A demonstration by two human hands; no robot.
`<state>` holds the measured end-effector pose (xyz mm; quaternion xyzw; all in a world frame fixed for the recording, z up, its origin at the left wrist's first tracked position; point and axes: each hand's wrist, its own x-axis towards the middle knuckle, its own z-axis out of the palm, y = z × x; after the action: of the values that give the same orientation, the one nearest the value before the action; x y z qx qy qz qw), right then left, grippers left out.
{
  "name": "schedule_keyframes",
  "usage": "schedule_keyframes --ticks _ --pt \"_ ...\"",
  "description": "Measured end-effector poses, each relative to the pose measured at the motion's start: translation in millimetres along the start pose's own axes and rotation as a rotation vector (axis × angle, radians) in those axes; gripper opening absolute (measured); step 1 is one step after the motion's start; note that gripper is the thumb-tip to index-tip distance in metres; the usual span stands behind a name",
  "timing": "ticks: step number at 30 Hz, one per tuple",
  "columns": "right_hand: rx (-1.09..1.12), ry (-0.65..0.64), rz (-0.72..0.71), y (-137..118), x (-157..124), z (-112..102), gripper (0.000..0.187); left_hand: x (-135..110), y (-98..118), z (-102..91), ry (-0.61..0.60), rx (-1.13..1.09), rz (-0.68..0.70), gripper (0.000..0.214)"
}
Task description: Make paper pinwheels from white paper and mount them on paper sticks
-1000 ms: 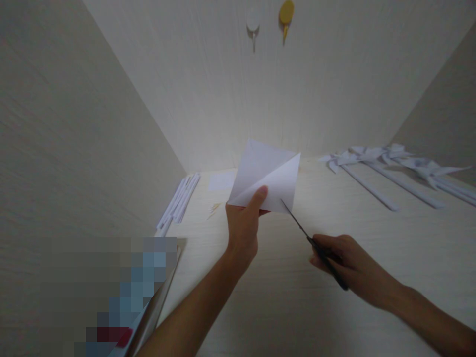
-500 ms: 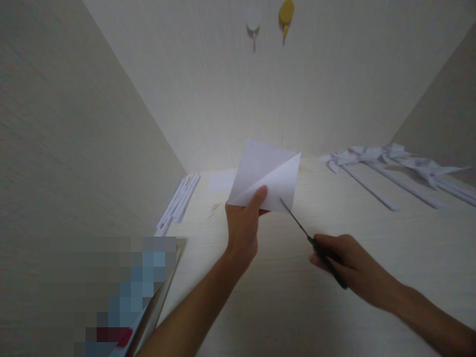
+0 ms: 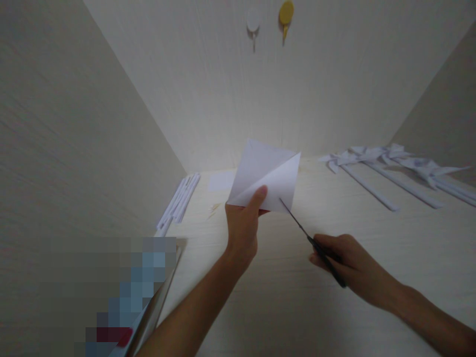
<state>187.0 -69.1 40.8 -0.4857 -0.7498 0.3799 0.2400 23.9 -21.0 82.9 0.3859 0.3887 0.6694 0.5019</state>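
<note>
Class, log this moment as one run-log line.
left hand: holding creased paper | right hand: holding scissors, blades across paper's lower edge | pinwheels: far right

Paper square (image 3: 266, 166), white, diagonally creased: in left hand (image 3: 243, 223), thumb on top. Scissors (image 3: 323, 255), dark-handled: in right hand (image 3: 347, 258), blades at paper's lower right. Pinwheels (image 3: 353, 157), white, stick-mounted: table (image 3: 282, 282), right side. White sticks (image 3: 180, 198): grouped left. White hook (image 3: 253, 21), yellow hook (image 3: 286, 12): wall (image 3: 208, 89).

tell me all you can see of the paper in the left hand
The paper is a thin white sheet, roughly square, creased diagonally from lower left to upper right. It appears raised off the table, tilted. The left hand grips its lower edge, thumb on top. Scissors reach over its lower right corner; any cut is unclear.
</note>
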Motion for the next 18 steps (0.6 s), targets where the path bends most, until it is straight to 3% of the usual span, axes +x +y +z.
schedule_keyframes --ticks 18 --pt "-0.03 -0.004 0.008 -1.7 0.3 -0.8 0.033 -0.7 0.2 0.4 0.001 -0.002 0.005 0.032"
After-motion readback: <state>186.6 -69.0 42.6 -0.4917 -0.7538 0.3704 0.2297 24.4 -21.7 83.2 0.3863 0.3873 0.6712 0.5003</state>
